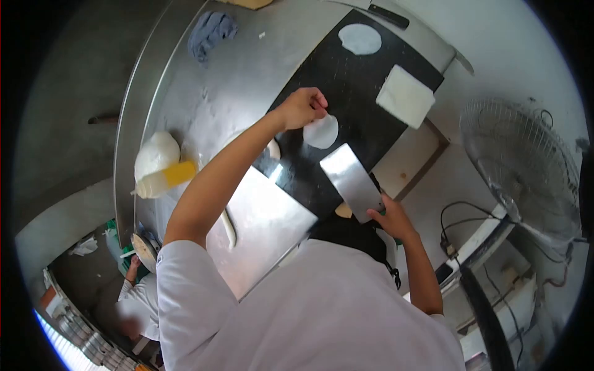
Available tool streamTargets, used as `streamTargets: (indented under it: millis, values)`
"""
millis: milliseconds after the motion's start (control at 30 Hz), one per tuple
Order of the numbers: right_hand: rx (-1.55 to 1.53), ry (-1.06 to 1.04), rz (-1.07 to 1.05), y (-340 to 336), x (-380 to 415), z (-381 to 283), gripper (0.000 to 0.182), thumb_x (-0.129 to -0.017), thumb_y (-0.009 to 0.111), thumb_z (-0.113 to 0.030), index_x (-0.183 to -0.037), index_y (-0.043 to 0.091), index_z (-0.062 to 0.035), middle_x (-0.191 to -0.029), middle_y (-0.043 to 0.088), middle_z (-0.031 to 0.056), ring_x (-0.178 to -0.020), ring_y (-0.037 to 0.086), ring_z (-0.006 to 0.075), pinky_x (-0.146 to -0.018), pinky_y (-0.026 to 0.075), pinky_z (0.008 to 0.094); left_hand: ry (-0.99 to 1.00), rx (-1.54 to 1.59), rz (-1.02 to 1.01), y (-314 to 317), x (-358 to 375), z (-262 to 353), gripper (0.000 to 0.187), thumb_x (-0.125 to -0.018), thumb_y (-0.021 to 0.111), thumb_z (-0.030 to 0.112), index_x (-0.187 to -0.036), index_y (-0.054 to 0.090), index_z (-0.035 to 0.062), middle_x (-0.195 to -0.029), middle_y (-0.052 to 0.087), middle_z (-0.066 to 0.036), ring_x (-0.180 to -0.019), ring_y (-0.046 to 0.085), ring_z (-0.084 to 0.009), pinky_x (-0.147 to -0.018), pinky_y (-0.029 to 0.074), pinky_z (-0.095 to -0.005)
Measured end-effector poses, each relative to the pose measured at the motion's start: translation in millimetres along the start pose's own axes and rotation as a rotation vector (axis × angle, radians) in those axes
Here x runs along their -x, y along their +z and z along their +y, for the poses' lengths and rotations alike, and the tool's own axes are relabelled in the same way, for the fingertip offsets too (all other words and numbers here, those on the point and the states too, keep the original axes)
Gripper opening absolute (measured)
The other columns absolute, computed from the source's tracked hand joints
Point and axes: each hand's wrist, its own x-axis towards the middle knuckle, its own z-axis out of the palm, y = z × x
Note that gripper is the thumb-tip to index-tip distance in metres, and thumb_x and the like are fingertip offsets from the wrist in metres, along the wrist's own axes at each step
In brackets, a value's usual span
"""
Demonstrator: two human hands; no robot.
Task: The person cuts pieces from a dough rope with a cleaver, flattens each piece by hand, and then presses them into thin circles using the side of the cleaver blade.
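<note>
My left hand (302, 109) reaches over the black board (297, 167), fingers pinched at the upper edge of a thin, round white dough wrapper (321, 132). My right hand (394, 217) grips a cleaver (350, 179) with a broad, shiny rectangular blade, which points toward the wrapper and lies just below it. Farther up the board is a second round wrapper (360, 39). A white square stack (406, 96) rests at the board's right edge. Beneath my left forearm, a piece of dough (273, 149) is partly hidden, and a dough strip (229, 230) lies on the metal table.
At the left stand a large dough ball (158, 150) and a squeeze bottle (166, 179) with yellow contents. A blue-grey cloth (211, 34) lies farther back. A dark-handled knife (390, 16) is beyond the board. A caged fan (523, 170) stands right. Another person's hand (133, 267) shows lower left.
</note>
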Motion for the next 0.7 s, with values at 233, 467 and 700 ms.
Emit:
streamTargets:
  millis: [233,467,700]
  values:
    - [0.159,-0.025,-0.101,-51.8,-38.7,-14.2,0.041,-0.092,0.075,-0.027,-0.11,0.053,0.0032,-0.097,0.069,0.027,-0.094,0.068,0.0447,-0.081,0.053,0.0469,0.138,0.172,0.068,-8.8,-55.9,81.3,0.033,-0.087,0.075,0.009,-0.114,0.059,0.0003,-0.103,0.065,-0.011,-0.091,0.069,-0.0199,-0.077,0.059,-0.036]
    - [0.196,-0.005,-0.132,-95.0,-25.8,-21.6,0.04,-0.087,0.079,-0.023,-0.108,0.057,0.0027,-0.098,0.069,0.0252,-0.096,0.067,0.0431,-0.081,0.052,0.0444,0.292,-0.758,0.041,18.5,-26.4,29.2,0.065,-0.076,0.083,0.013,-0.134,0.053,0.0096,-0.122,0.062,-0.014,-0.12,0.059,-0.0362,-0.099,0.05,-0.0437]
    - [0.246,0.055,-0.21,-138.1,-30.1,-21.6,0.036,-0.086,0.079,-0.021,-0.107,0.06,0.0023,-0.097,0.071,0.0253,-0.096,0.068,0.0447,-0.082,0.053,0.0479,0.075,-0.958,0.028,21.8,-37.6,30.1,0.032,-0.079,0.078,0.012,-0.107,0.061,0.0072,-0.119,0.063,-0.012,-0.114,0.061,-0.0337,-0.095,0.049,-0.0424]
